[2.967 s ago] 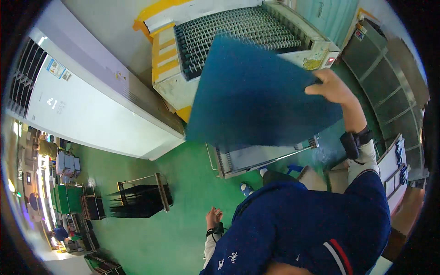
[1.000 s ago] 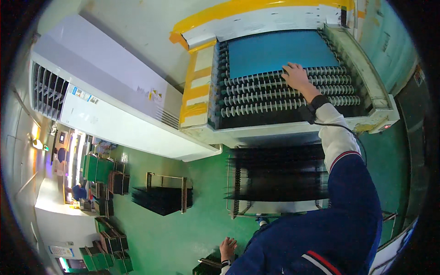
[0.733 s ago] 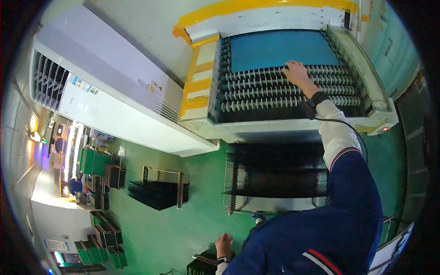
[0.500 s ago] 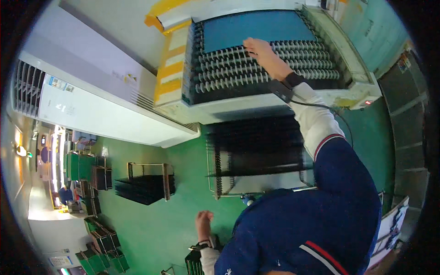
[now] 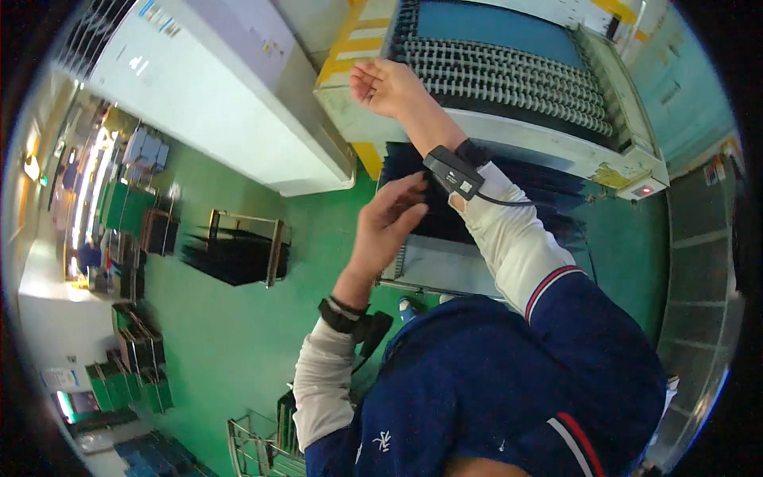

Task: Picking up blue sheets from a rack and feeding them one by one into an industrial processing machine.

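Note:
My right hand (image 5: pixel 388 89) is raised over the striped left corner of the roller machine (image 5: pixel 338 103). Its fingers curl loosely and hold nothing that I can see. Below it, my left hand (image 5: pixel 385 230) is open, thumb apart from bent fingers, in front of the left side of a rack of dark panels (image 5: pixel 548 184). White disc rollers (image 5: pixel 509 75) fill the machine's near end, to the right of my right hand. Behind them lies a flat blue sheet (image 5: pixel 501 32). My forearms hide part of the rack.
A tall white cabinet unit (image 5: pixel 214 103) stands left of the machine. Another rack of dark panels (image 5: pixel 230 254) sits on the green floor. Green and dark stacks (image 5: pixel 131 358) line the far left. A metal frame (image 5: pixel 250 445) is near my left elbow; grey panelling (image 5: pixel 699 270) bounds the right.
My right hand has moved left, off the rollers to the machine's striped corner. My left hand has risen from low down to the front of the panel rack. The view has shifted.

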Action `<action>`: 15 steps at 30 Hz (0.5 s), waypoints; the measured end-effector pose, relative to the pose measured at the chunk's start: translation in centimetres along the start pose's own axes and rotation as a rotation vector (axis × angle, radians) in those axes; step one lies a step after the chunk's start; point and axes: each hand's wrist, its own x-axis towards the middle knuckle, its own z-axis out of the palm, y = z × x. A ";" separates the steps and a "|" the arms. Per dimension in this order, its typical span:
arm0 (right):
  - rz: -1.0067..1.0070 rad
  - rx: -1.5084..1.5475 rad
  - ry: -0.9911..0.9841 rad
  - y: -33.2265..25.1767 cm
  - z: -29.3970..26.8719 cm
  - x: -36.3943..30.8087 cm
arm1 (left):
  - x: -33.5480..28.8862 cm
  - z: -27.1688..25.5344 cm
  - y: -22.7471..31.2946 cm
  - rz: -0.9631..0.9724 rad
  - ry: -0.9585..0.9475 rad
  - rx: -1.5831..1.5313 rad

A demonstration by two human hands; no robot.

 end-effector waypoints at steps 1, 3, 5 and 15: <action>0.019 0.019 -0.024 1.5 0.7 -0.1 | -0.5 0.3 0.4 0.016 0.039 0.004; 0.031 0.064 -0.062 3.2 0.6 -0.1 | -1.5 0.8 0.8 0.049 0.089 0.008; 0.037 0.067 -0.031 4.7 0.6 -0.4 | -2.7 0.5 0.5 0.111 0.136 0.049; 0.134 -0.028 0.048 11.4 0.1 -0.9 | -6.0 -3.0 1.0 -0.039 0.035 0.035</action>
